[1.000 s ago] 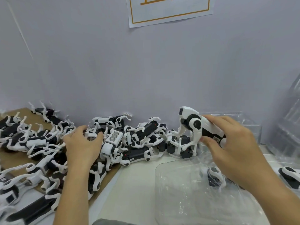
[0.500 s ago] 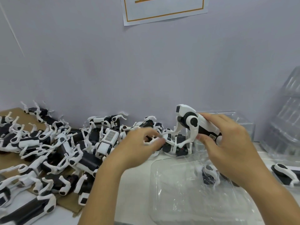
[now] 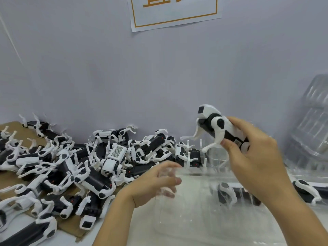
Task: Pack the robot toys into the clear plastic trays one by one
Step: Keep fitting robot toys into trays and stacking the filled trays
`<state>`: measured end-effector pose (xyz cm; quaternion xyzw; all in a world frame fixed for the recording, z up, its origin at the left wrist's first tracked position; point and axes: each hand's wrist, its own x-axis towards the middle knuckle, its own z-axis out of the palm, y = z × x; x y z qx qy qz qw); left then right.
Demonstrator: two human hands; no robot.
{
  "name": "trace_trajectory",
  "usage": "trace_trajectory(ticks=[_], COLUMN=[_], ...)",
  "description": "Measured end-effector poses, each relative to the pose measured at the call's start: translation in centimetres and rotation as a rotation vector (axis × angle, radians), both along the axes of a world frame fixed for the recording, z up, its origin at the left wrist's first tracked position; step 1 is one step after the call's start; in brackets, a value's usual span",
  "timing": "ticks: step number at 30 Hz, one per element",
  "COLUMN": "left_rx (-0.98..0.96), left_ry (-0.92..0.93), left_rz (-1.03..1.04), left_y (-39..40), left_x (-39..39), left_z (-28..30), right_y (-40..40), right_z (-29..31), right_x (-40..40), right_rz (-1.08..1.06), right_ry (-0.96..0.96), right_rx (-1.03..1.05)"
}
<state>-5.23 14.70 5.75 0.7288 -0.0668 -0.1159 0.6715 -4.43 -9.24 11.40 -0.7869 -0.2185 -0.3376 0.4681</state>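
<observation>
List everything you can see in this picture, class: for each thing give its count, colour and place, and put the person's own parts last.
held robot toy: one, white and black, lifted above the trays at right.
pile of robot toys: too many and too tangled to count, white and black, left along the wall.
cardboard sheet: one, brown, under the pile.
clear tray: one, transparent, front centre; a toy lies in it.
stack of trays: count unclear, transparent, far right.
toy at right edge: one, white and black, lying flat.
paper sign: one, white with orange border, on the wall.
left hand: at the clear tray's left edge, blurred.
right hand: grips the held robot toy.
</observation>
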Motion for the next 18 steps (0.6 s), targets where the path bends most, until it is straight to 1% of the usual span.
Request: trace_trajectory(ticks=[3, 6, 9, 12, 14, 16, 18], left_rx=[-0.098, -0.168, -0.188, -0.224, -0.228, -0.239, -0.254], left_ry=[-0.099, -0.125, -0.115, -0.105, -0.094, -0.082, -0.083], left_rz=[0.123, 0.197, 0.264, 0.276, 0.280, 0.289, 0.291], left_y=[0.2, 0.3, 0.0, -0.3, -0.5, -0.7, -0.9], left_x=[0.3, 0.5, 0.7, 0.7, 0.6, 0.5, 0.4], left_z=[0.9, 1.6, 2.1, 2.6, 2.9, 3.1, 3.4], right_y=[-0.3, -0.6, -1.0, -1.4, -1.7, -1.7, -1.4], right_z=[0.6, 1.5, 2.6, 3.6, 4.2, 4.6, 4.4], right_x=[-0.2, -0.8, -1.8, -2.7, -3.3, -3.6, -3.6], right_rz=[-0.039, -0.048, -0.035, 0.050, 0.168, 0.289, 0.349], right_ry=[-0.060, -0.113, -0.147, -0.134, -0.086, 0.006, 0.070], right_rx=[0.162, 0.302, 0.340, 0.263, 0.143, -0.001, -0.137])
